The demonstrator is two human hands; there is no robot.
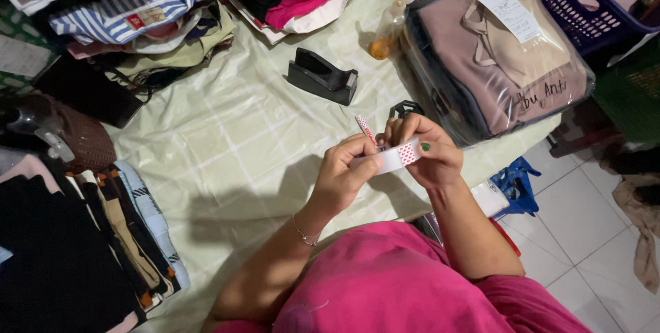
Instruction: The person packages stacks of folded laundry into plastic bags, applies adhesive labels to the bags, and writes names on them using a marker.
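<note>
Both my hands are together above the pale green sheet [227, 140] that covers the table. My right hand [430, 154] holds a roll of clear tape [395, 157] with a red-and-white patterned core. My left hand [344, 171] grips the roll's other side, and its fingers pinch the loose tape end [365, 130], which sticks up and away from the roll. A black tape dispenser [322, 75] sits further out on the sheet, apart from my hands.
Stacks of folded clothes [137, 13] line the far edge and the left side [82, 237]. A plastic-wrapped bundle of folded garments [495, 58] with a paper slip lies at right, beside a purple basket [591, 3]. A spray bottle [388, 27] lies near the dispenser. Tiled floor at right.
</note>
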